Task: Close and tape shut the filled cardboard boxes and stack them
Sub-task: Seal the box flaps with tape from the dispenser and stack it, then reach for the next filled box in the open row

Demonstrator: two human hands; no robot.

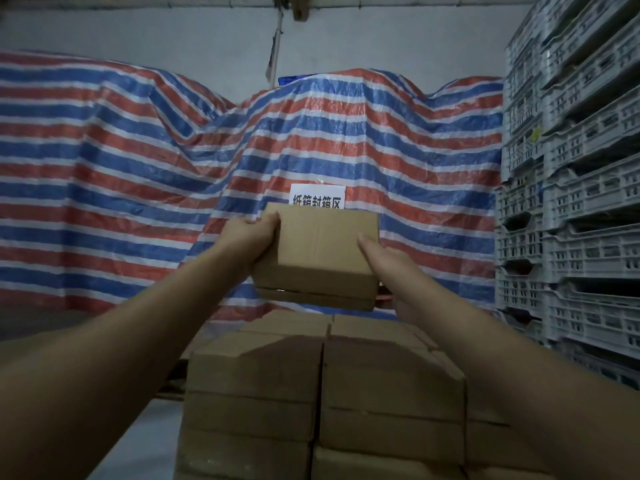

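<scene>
Striped tarp [138,168] behind | box [318,251] gripped between left hand [249,237], right hand [391,268] | above stack [311,393]

We've got plain brown cardboard all over: the box [320,254] mid-frame looks matt, with a glossy strip of clear tape down its top. Same dull cardboard on the stack [322,393] at the bottom. The striped tarp [138,174] behind is woven plastic, crinkly with a slight sheen. On the right, the grey crates [575,202] are moulded plastic lattice.
</scene>
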